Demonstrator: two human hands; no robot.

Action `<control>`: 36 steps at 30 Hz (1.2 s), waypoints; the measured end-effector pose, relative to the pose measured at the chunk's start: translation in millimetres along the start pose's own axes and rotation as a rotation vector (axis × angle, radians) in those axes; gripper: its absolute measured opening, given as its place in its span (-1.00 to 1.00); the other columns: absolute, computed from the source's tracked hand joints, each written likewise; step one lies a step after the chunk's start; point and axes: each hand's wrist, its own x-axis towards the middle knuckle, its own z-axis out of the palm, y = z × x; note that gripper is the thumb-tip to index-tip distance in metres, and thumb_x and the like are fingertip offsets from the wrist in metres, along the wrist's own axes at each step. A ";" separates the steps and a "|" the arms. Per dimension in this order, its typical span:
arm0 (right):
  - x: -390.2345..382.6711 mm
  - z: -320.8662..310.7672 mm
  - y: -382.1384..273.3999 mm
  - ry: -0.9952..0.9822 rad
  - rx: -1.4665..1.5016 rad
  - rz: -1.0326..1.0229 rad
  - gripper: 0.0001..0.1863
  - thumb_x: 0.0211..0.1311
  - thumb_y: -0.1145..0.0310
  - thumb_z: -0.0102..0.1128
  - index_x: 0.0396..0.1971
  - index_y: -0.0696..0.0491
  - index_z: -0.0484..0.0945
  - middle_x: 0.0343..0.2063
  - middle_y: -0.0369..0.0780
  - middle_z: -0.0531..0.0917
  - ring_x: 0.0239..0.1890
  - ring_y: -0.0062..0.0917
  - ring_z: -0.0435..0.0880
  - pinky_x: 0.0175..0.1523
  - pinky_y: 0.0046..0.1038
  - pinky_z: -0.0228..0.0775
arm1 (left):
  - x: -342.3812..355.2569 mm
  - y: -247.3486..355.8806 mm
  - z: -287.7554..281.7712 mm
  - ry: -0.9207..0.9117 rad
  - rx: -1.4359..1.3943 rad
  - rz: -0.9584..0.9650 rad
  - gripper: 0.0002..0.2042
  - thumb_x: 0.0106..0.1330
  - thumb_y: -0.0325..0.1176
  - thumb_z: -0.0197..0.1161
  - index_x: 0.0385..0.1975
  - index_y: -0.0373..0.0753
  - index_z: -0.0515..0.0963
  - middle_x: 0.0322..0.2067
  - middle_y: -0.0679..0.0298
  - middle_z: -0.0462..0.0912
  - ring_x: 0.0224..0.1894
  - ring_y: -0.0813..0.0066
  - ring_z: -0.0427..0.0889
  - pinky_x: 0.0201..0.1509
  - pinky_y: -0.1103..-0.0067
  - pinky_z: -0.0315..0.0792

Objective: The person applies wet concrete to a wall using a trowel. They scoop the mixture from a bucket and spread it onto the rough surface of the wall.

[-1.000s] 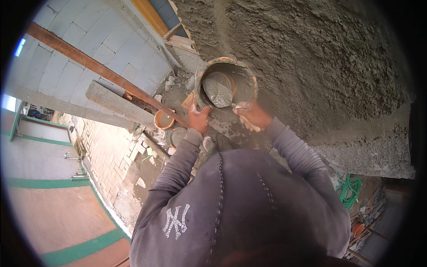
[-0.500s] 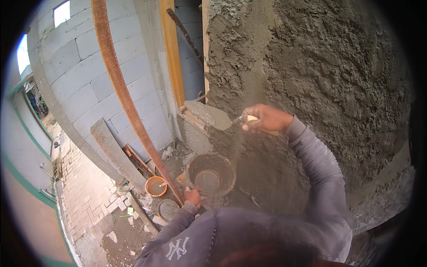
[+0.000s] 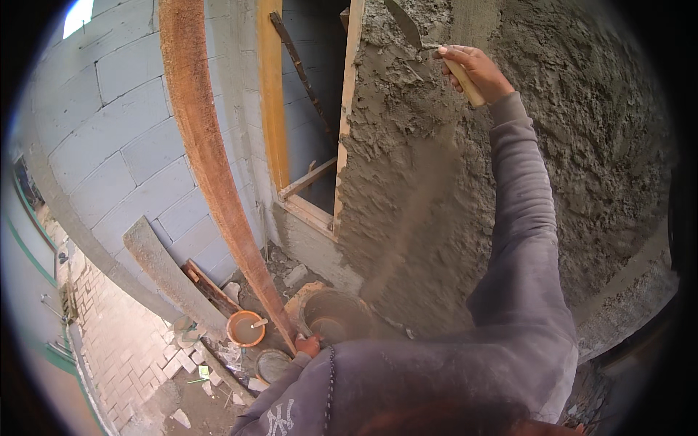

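My right hand (image 3: 476,73) is closed on the pale wooden handle of a trowel (image 3: 404,25), raised high at the wall. Its pointed blade tilts up and left, close to the rough wet mortar (image 3: 407,145) beside the window opening. Low down, my left hand (image 3: 310,345) has curled fingers at the near rim of a dark mortar-smeared bucket (image 3: 347,301). The foot of a long reddish wooden plank (image 3: 218,182) comes right beside that hand. Which of the two the fingers grip, I cannot tell.
A wooden window frame (image 3: 309,211) borders the mortared wall, with a grey block wall to its left. An orange bucket (image 3: 246,317) and a round container (image 3: 273,363) sit on rubble. A mortar-caked board (image 3: 171,272) leans left, near brick paving (image 3: 109,320).
My right hand and the trowel have risen from beside the sill to high on the wall. The blade has turned from flat and mortar-covered to steeply tilted. The whole view has shifted.
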 end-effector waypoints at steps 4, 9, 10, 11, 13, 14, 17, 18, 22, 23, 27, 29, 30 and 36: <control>-3.7 50.7 23.5 0.275 -0.175 0.022 -0.64 0.53 0.02 0.16 -0.18 0.05 0.54 -0.48 -0.38 0.48 -0.52 -0.74 0.42 -0.42 -0.62 0.35 | 29.1 17.2 17.0 -0.078 0.429 -0.069 -0.62 0.28 -0.32 0.33 -0.06 -0.46 0.46 -0.36 -0.01 0.72 -0.37 0.29 0.69 -0.34 0.43 0.53; 52.4 159.5 116.8 0.498 -0.366 0.222 -0.51 0.50 0.11 0.13 0.02 0.31 0.42 -0.14 0.26 0.68 -0.12 0.05 0.77 -0.10 -0.02 0.63 | 44.0 26.2 39.1 -0.168 0.587 -0.290 -0.54 0.19 -0.28 0.41 -0.04 -0.50 0.48 -0.33 0.03 0.74 -0.32 0.34 0.70 -0.28 0.37 0.53; 67.8 179.4 124.0 0.603 -0.502 0.163 -0.52 0.50 0.12 0.09 0.04 0.30 0.45 -0.08 0.29 0.66 0.00 0.16 0.69 0.11 0.02 0.54 | 45.2 16.4 36.3 -0.136 0.467 -0.360 -0.53 0.19 -0.28 0.41 -0.03 -0.50 0.49 -0.31 0.04 0.75 -0.30 0.35 0.70 -0.26 0.36 0.53; 79.9 198.1 118.5 0.593 -0.567 0.204 -0.54 0.50 0.15 0.08 0.06 0.29 0.45 -0.05 0.24 0.67 0.07 0.12 0.67 0.18 -0.01 0.51 | 43.9 6.1 29.0 -0.076 0.315 -0.438 -0.52 0.18 -0.28 0.42 -0.02 -0.51 0.49 -0.30 0.05 0.76 -0.29 0.36 0.71 -0.24 0.34 0.53; 99.0 205.8 114.0 0.367 -0.726 0.287 -0.54 0.49 0.19 0.05 0.14 0.27 0.44 0.04 0.18 0.66 0.07 0.07 0.69 0.20 -0.07 0.53 | 46.6 -6.3 25.6 -0.061 0.271 -0.449 -0.49 0.16 -0.27 0.43 0.01 -0.52 0.51 -0.27 0.08 0.77 -0.25 0.38 0.71 -0.19 0.31 0.54; 103.5 202.3 120.5 0.381 -0.788 0.291 -0.54 0.50 0.20 0.03 0.16 0.27 0.44 0.05 0.16 0.66 0.08 0.06 0.70 0.19 -0.07 0.55 | 46.1 -2.7 39.4 -0.161 0.469 -0.349 -0.48 0.16 -0.28 0.42 0.04 -0.52 0.51 -0.25 0.08 0.77 -0.21 0.38 0.71 -0.12 0.30 0.53; 94.6 192.8 136.0 0.340 -1.005 0.290 -0.56 0.54 0.26 -0.06 0.21 0.25 0.45 0.08 0.12 0.65 0.08 0.03 0.71 0.16 -0.06 0.58 | 46.5 2.8 47.0 -0.503 0.857 -0.152 -0.46 0.16 -0.32 0.39 0.14 -0.46 0.50 -0.21 0.04 0.77 -0.11 0.38 0.70 0.11 0.28 0.49; 83.9 187.0 133.8 0.278 -1.099 0.268 -0.57 0.55 0.28 -0.09 0.22 0.24 0.45 0.07 0.11 0.65 0.07 0.03 0.72 0.14 -0.04 0.60 | 41.7 4.9 43.2 -0.601 0.926 -0.130 -0.46 0.18 -0.34 0.36 0.18 -0.41 0.50 -0.20 0.02 0.77 -0.08 0.37 0.70 0.17 0.28 0.48; 37.1 125.1 75.3 0.264 -1.332 0.275 -0.63 0.60 0.31 -0.19 0.13 0.22 0.47 0.00 0.09 0.68 0.00 0.05 0.75 0.02 -0.02 0.65 | 37.9 5.2 45.9 -0.507 0.896 -0.133 -0.52 0.33 -0.33 0.20 0.27 -0.21 0.45 -0.15 0.01 0.74 -0.02 0.27 0.68 0.25 0.25 0.46; 26.3 97.6 65.7 0.261 -1.368 0.244 -0.68 0.58 0.32 -0.16 0.07 0.20 0.49 -0.07 0.08 0.71 -0.02 0.03 0.77 0.01 -0.04 0.67 | 41.9 9.1 55.4 -0.431 0.776 -0.194 -0.52 0.34 -0.33 0.20 0.27 -0.23 0.43 -0.13 0.00 0.72 -0.01 0.24 0.68 0.22 0.23 0.48; -17.6 32.5 38.9 0.239 -1.557 0.133 -0.72 0.53 0.37 -0.17 0.00 0.18 0.47 -0.16 0.09 0.74 -0.12 0.03 0.78 -0.06 -0.02 0.66 | 34.3 43.3 71.1 -0.033 0.084 -0.629 -0.49 0.37 -0.33 0.22 0.29 -0.30 0.32 -0.04 -0.05 0.66 0.02 0.14 0.67 0.11 0.14 0.55; -49.4 4.7 33.3 0.276 -1.613 0.155 -0.72 0.51 0.34 -0.10 -0.03 0.21 0.51 -0.16 0.08 0.74 -0.14 0.03 0.75 -0.06 0.00 0.60 | 33.6 85.0 90.3 0.098 -0.181 -0.822 -0.47 0.38 -0.33 0.23 0.30 -0.33 0.27 0.00 -0.07 0.62 0.04 0.09 0.66 0.05 0.09 0.59; -70.5 -14.5 33.5 0.233 -1.635 0.088 -0.69 0.56 0.24 -0.07 0.01 0.17 0.49 -0.17 0.08 0.73 -0.15 0.02 0.75 -0.12 0.00 0.56 | 33.3 104.9 98.3 0.140 -0.238 -0.879 -0.46 0.39 -0.34 0.24 0.31 -0.35 0.25 0.02 -0.08 0.61 0.04 0.07 0.66 0.02 0.07 0.61; -210.5 -44.6 79.7 0.188 -0.894 0.499 -0.57 0.57 0.00 0.00 0.04 0.07 0.57 -0.35 -0.27 0.61 -0.51 -0.54 0.53 -0.35 -0.46 0.39 | 38.8 171.6 117.9 0.158 -0.366 -0.818 -0.40 0.29 -0.37 0.35 0.23 -0.52 0.25 0.09 -0.11 0.48 -0.03 0.04 0.65 -0.18 0.18 0.71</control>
